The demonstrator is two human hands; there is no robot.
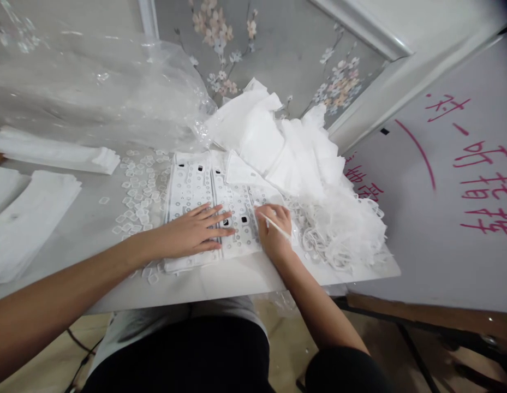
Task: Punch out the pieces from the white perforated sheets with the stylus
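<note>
My left hand [194,232] lies flat with its fingers spread. It presses on a stack of white sheets [188,191] marked with rows of small printed rings and a few square holes that show black. At the right side of the stack, my right hand [274,232] is closed around a thin white stick [278,225], which slants back across the hand. The fingertips are low over the sheets, and whether they touch them I cannot tell. Many small, clear-white square pieces [141,188] lie scattered left of the stack, some near my left forearm.
A heap of white folded sheets [294,153] rises behind the stack, with tangled white strips [339,234] on the right. Clear plastic film [97,93] covers the back left. White sheet bundles [36,218] lie at left. A board with red writing [449,180] stands right.
</note>
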